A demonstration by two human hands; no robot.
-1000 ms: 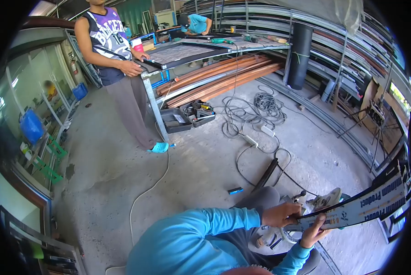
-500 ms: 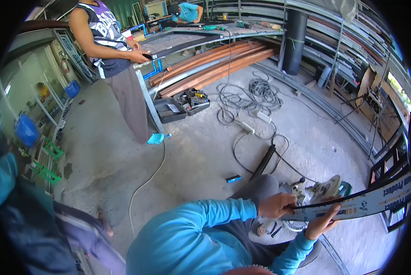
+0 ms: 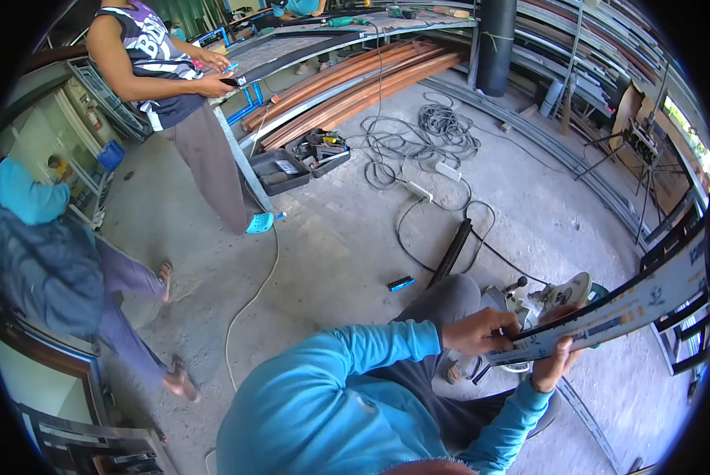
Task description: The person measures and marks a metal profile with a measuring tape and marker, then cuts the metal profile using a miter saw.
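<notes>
Coiled cables (image 3: 443, 121) on grey floor (image 3: 331, 253)

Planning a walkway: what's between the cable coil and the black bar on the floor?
Two white power strips and loops of black cable lie there, as the head view shows.

This place is a workshop. On the far right, many long bars (image 3: 546, 65) are stored in layers, and brown bars (image 3: 363, 83) lie under a long work table (image 3: 426, 25). A green power drill (image 3: 347, 22) rests on this table. The bare concrete floor (image 3: 331, 245) carries a toolbox (image 3: 331, 167) with hand tools, tangled cables (image 3: 450, 131) and a machine with a round guard (image 3: 567, 291).
</notes>
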